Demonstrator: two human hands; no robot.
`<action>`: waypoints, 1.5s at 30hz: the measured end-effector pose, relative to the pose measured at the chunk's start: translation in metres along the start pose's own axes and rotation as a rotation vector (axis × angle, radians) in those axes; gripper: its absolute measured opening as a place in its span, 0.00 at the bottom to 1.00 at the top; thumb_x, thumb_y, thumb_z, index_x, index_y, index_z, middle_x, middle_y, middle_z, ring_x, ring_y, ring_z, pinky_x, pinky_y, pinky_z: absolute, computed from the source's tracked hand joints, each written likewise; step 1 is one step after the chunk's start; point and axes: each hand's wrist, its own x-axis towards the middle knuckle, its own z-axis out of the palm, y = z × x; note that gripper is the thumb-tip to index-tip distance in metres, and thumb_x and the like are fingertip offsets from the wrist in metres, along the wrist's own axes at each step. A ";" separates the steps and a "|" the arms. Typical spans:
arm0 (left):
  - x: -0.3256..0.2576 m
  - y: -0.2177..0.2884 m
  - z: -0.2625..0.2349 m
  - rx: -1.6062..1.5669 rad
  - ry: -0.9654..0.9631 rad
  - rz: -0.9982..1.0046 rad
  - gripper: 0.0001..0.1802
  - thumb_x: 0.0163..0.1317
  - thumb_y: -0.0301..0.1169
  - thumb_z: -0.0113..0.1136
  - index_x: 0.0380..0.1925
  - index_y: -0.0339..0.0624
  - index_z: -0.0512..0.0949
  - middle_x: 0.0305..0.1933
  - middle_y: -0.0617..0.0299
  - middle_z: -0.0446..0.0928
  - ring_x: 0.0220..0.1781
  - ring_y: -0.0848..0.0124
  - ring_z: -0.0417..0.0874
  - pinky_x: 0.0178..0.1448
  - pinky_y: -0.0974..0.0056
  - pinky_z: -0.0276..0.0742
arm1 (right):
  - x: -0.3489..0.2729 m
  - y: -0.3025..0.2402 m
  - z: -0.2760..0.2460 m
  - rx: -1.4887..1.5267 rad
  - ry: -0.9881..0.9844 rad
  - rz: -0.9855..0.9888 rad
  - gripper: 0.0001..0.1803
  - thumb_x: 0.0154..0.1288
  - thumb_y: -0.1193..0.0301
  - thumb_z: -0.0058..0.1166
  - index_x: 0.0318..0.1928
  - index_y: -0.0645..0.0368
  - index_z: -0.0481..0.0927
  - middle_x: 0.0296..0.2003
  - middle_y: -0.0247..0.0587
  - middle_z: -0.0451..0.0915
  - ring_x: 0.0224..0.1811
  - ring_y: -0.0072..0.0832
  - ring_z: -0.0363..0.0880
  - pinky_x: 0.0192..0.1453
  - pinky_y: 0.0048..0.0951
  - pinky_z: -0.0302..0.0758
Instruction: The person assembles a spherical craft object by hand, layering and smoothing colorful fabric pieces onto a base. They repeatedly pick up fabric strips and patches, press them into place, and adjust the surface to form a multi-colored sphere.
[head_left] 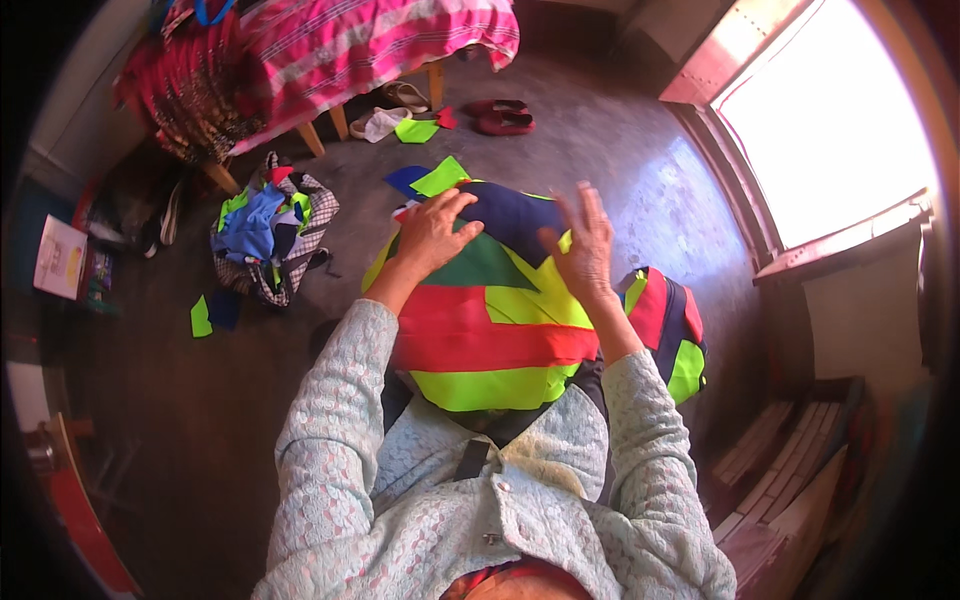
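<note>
Across my lap lies a patchwork cloth (480, 330) in red, lime, green and navy. Over its far left part is my left hand (432, 235), fingers apart and holding nothing that I can see. My right hand (585, 245) is raised at the cloth's far right, fingers spread and slightly blurred, with nothing in it. Loose lime (441, 178) and blue (405, 181) fabric scraps stick out beyond the cloth's far edge. Another patchwork bundle (668, 330) in red, navy and lime sits on the floor beside my right forearm.
A checked bag (318, 210) stuffed with fabric pieces stands on the floor to the left, with a lime scrap (201, 317) near it. Shoes (503, 122) lie by a bed with a pink cover (400, 40). A bright doorway (830, 120) opens at the right, above wooden slats (790, 455).
</note>
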 end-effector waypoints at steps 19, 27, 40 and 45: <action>-0.008 0.055 0.031 0.451 -0.095 0.063 0.27 0.68 0.53 0.45 0.65 0.61 0.68 0.72 0.62 0.61 0.75 0.61 0.57 0.73 0.41 0.49 | -0.036 0.012 0.011 0.282 -0.133 0.004 0.30 0.66 0.51 0.50 0.65 0.45 0.69 0.68 0.46 0.61 0.71 0.41 0.59 0.70 0.50 0.57; -0.010 0.050 0.033 0.452 -0.063 0.082 0.26 0.68 0.52 0.45 0.64 0.62 0.69 0.72 0.63 0.62 0.75 0.61 0.58 0.73 0.41 0.50 | -0.147 0.128 -0.048 0.154 0.366 0.318 0.19 0.52 0.78 0.58 0.47 0.57 0.80 0.47 0.46 0.81 0.51 0.43 0.78 0.56 0.41 0.74; -0.011 0.053 0.030 0.447 -0.076 0.068 0.26 0.70 0.53 0.42 0.64 0.62 0.68 0.72 0.64 0.62 0.75 0.62 0.57 0.74 0.44 0.49 | -0.319 0.216 -0.044 -0.357 0.088 0.895 0.21 0.55 0.65 0.64 0.48 0.57 0.78 0.46 0.45 0.79 0.50 0.42 0.78 0.54 0.39 0.75; -0.011 0.053 0.028 0.457 -0.089 0.055 0.26 0.70 0.54 0.41 0.65 0.62 0.68 0.72 0.64 0.62 0.75 0.62 0.57 0.74 0.44 0.49 | -0.311 0.221 -0.039 -0.454 -0.012 0.939 0.12 0.55 0.67 0.61 0.37 0.58 0.76 0.37 0.44 0.79 0.41 0.42 0.81 0.44 0.40 0.79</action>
